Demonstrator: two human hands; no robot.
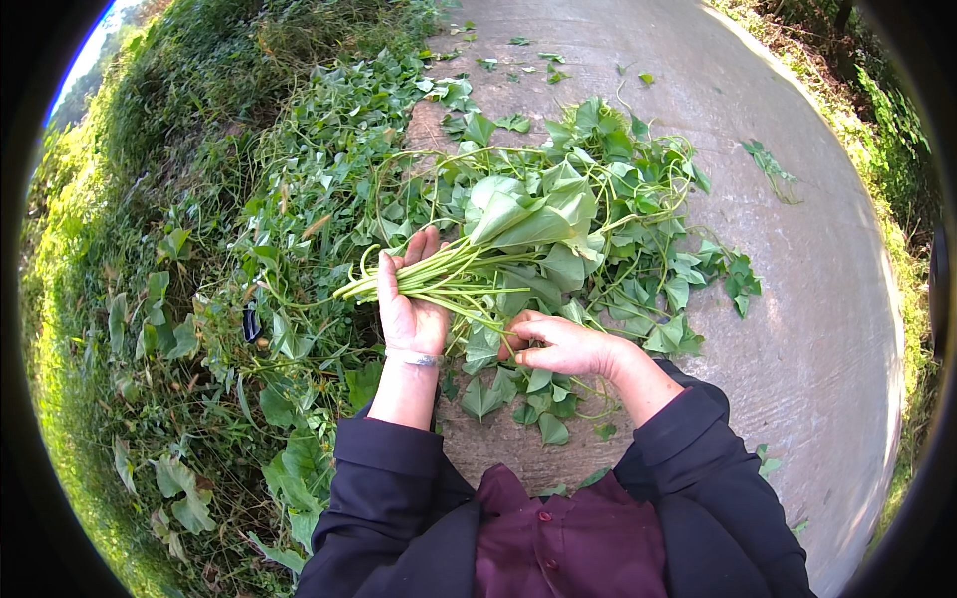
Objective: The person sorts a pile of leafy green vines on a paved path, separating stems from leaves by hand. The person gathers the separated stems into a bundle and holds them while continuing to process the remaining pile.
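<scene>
A bunch of long-stalked green leaves (516, 217) lies across the palm of my left hand (415, 310), its pale stems (419, 280) pointing left under my raised thumb. The palm faces up and the fingers curl partly behind the stems. A silvery bracelet (413, 357) circles the left wrist. Just right of it, my right hand (557, 342) has its thumb and fingers pinched together at the lower stem ends of a few stalks. Beneath and beyond both hands, a heap of leafy green vines (635, 247) is spread on the paved ground.
Pavement (815, 276) runs along the right, with a small vine sprig (770, 168) and scattered leaves (553, 71) on it. Dense weeds and creepers (217, 224) cover the bank at left, where a small dark object (252, 324) lies. Grass (882, 224) borders the far right edge.
</scene>
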